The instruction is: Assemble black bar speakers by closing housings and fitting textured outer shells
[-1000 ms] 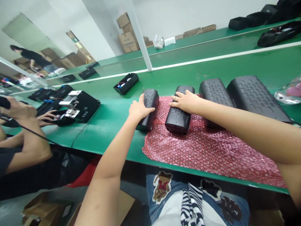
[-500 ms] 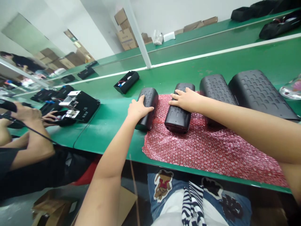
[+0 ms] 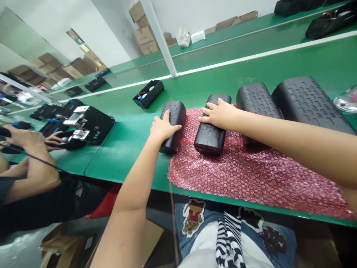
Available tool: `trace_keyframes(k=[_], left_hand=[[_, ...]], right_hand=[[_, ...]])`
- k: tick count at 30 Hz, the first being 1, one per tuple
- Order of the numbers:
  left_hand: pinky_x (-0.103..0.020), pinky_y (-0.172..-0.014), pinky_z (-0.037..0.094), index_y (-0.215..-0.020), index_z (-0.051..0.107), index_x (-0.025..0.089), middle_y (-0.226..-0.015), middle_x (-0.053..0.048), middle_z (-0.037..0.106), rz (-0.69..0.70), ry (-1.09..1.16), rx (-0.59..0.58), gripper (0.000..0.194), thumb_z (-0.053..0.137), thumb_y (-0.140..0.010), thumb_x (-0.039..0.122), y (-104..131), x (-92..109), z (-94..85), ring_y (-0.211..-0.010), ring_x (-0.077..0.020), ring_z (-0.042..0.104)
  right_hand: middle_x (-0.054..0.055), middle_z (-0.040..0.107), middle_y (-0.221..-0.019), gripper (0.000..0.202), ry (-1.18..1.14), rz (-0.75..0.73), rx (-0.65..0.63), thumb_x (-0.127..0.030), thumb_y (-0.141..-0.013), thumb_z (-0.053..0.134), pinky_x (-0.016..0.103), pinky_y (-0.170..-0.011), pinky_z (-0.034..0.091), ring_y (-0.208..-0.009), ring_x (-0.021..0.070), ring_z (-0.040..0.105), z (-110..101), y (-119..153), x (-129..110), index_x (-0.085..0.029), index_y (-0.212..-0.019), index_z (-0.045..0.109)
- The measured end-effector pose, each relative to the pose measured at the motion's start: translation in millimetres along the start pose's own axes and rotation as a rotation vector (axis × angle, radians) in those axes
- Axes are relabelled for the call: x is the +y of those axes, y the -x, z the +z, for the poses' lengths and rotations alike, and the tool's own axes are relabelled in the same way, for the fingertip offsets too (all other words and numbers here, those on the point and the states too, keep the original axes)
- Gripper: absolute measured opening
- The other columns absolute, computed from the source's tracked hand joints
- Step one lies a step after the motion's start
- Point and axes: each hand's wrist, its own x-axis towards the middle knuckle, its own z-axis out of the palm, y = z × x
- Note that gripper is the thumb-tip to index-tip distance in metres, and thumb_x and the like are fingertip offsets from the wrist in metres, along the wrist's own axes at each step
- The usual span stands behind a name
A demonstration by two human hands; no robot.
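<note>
Four black cases with a scale-like raised pattern lie in a row. My left hand [image 3: 164,128] rests on the leftmost case [image 3: 176,111], at the left edge of the red bubble wrap [image 3: 223,175], thumb and index finger apart. On the second case [image 3: 209,140], lying on the wrap, my right hand [image 3: 219,114] lies with its fingers spread over the top. My right forearm passes in front of the third case [image 3: 258,96] and the larger fourth case [image 3: 309,98]. The undersides of both touched cases are hidden.
An open black case with wires [image 3: 148,93] lies behind my left hand. At the left, a co-worker's hands [image 3: 26,139] are near black parts and a printed black box [image 3: 96,124], with a cable [image 3: 95,158] on the green bench [image 3: 134,149]. A clear plastic item [image 3: 347,100] is far right.
The camera view has shifted slightly, and more of the wrap's right end shows. Both my hands remain on the same cases. The person in the far left background is no longer clearly visible.
</note>
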Motion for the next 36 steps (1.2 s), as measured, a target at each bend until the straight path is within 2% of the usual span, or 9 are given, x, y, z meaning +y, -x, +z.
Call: trace_keyframes(k=[3,6,11,14,18,23,31,34,36], left_hand=[[-0.052,-0.101,0.042,-0.155,0.008,0.034,-0.142,-0.020,0.037,-0.002,-0.014,-0.039,0.100,0.058,-0.075,0.066,-1.1,2.5,0.4,-0.125,-0.0440,0.049],[-0.051,-0.101,0.042,-0.155,0.007,0.032,-0.142,-0.021,0.038,0.016,-0.027,-0.040,0.105,0.061,-0.072,0.068,-0.8,3.5,0.8,-0.124,-0.0447,0.049],[-0.051,-0.102,0.042,-0.155,0.006,0.030,-0.143,-0.021,0.037,0.017,-0.026,-0.037,0.112,0.066,-0.069,0.069,-0.5,3.1,1.1,-0.125,-0.0454,0.049],[-0.051,-0.102,0.042,-0.155,0.005,0.033,-0.143,-0.020,0.037,0.012,-0.015,-0.046,0.108,0.066,-0.071,0.065,-0.9,2.7,0.2,-0.125,-0.0445,0.049],[-0.050,-0.102,0.042,-0.155,0.007,0.033,-0.142,-0.019,0.038,0.012,-0.005,-0.044,0.106,0.065,-0.072,0.064,-1.6,2.0,-0.6,-0.124,-0.0432,0.050],[-0.050,-0.101,0.043,-0.155,0.007,0.033,-0.142,-0.019,0.039,0.012,0.006,-0.038,0.105,0.063,-0.071,0.065,-0.9,0.5,0.9,-0.122,-0.0433,0.051],[-0.052,-0.098,0.045,-0.154,0.014,0.028,-0.141,-0.021,0.040,0.021,0.056,-0.015,0.105,0.067,-0.070,0.063,-4.8,-0.1,1.1,-0.120,-0.0440,0.051],[-0.055,-0.108,0.034,-0.150,0.028,0.023,-0.150,-0.019,0.032,0.121,0.087,0.148,0.086,0.063,-0.078,0.054,13.7,1.8,-2.0,-0.132,-0.0437,0.038],[-0.056,-0.115,0.022,-0.147,0.034,0.021,-0.153,-0.015,0.030,0.272,0.156,0.290,0.066,0.052,-0.088,0.043,39.2,3.5,4.6,-0.140,-0.0407,0.026]], right_hand=[[0.012,0.049,-0.145,0.047,-0.122,-0.033,0.011,-0.017,-0.092,0.051,0.070,-0.096,0.037,-0.135,0.0415,0.041,-1.9,-0.3,12.7,-0.028,-0.138,0.053],[0.009,0.044,-0.149,0.049,-0.197,-0.059,0.127,-0.030,-0.095,0.050,0.074,-0.102,0.026,-0.140,0.0419,0.032,-19.7,-0.9,23.7,-0.029,-0.143,0.046],[0.012,0.034,-0.155,0.062,-0.269,0.121,0.344,-0.053,-0.098,0.036,0.075,-0.106,0.017,-0.143,0.0456,0.019,-46.5,-3.4,0.1,-0.020,-0.151,0.034],[0.013,0.044,-0.148,0.061,-0.327,0.155,0.196,-0.059,-0.098,0.030,0.080,-0.103,0.014,-0.142,0.0447,0.025,-27.0,-8.4,-25.0,-0.022,-0.144,0.045],[0.013,0.041,-0.151,0.063,-0.353,0.107,0.005,-0.065,-0.094,0.034,0.081,-0.103,0.013,-0.143,0.0430,0.025,0.0,-11.3,-38.0,-0.025,-0.139,0.052],[0.011,0.067,-0.116,0.049,-0.359,0.035,0.012,-0.058,-0.094,0.040,0.076,-0.107,0.010,-0.123,0.0340,0.049,-6.8,-5.1,-34.8,-0.021,-0.103,0.072],[0.010,0.070,-0.103,0.037,-0.414,-0.004,0.030,-0.047,-0.091,0.050,0.075,-0.107,0.012,-0.108,0.0301,0.057,-9.8,-4.9,-33.6,-0.018,-0.090,0.073],[0.010,0.070,-0.105,0.035,-0.455,-0.021,0.044,-0.046,-0.091,0.051,0.078,-0.103,0.010,-0.109,0.0314,0.057,-10.0,-5.0,-30.4,-0.019,-0.092,0.072],[0.011,0.070,-0.107,0.034,-0.487,-0.061,0.042,-0.046,-0.090,0.052,0.080,-0.101,0.011,-0.108,0.0322,0.059,-11.5,-2.9,-27.5,-0.019,-0.095,0.071]])
